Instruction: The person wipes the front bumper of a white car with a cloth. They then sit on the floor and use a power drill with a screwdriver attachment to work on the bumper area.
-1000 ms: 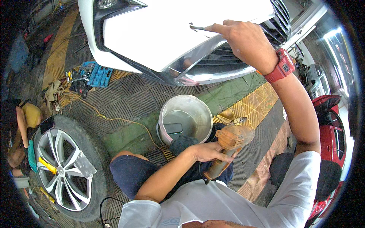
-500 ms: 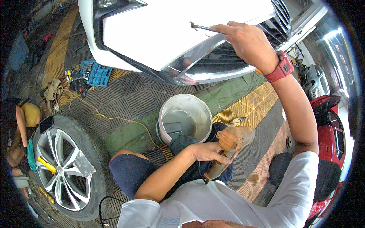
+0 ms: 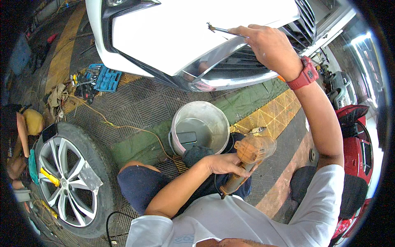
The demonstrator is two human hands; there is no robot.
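Note:
My left hand (image 3: 227, 164), low in front of my shirt, is wrapped round the grip of a dirty orange-brown power tool (image 3: 252, 151). The tool's wide rounded head points up and to the right; its exact kind is unclear. My right hand (image 3: 271, 47) is raised over the front of a white car (image 3: 181, 37), beside its dark grille and chrome strip. Between its fingers it pinches a thin metal rod (image 3: 226, 31) with a ragged dark clump at the tip. The tip shows against the white panel; whether it touches cannot be told.
A whitish bucket (image 3: 222, 140) of greyish water with a dark flat object in it stands before my knees. Left lie a wheel (image 3: 105, 173) and an open blue tool case (image 3: 108, 78). A yellow cord (image 3: 127, 127) crosses the floor mats. Another person's arm (image 3: 22, 131) shows far left.
The rod's tip has shifted very slightly right, along with my right hand. My left hand still holds the power tool in the same place.

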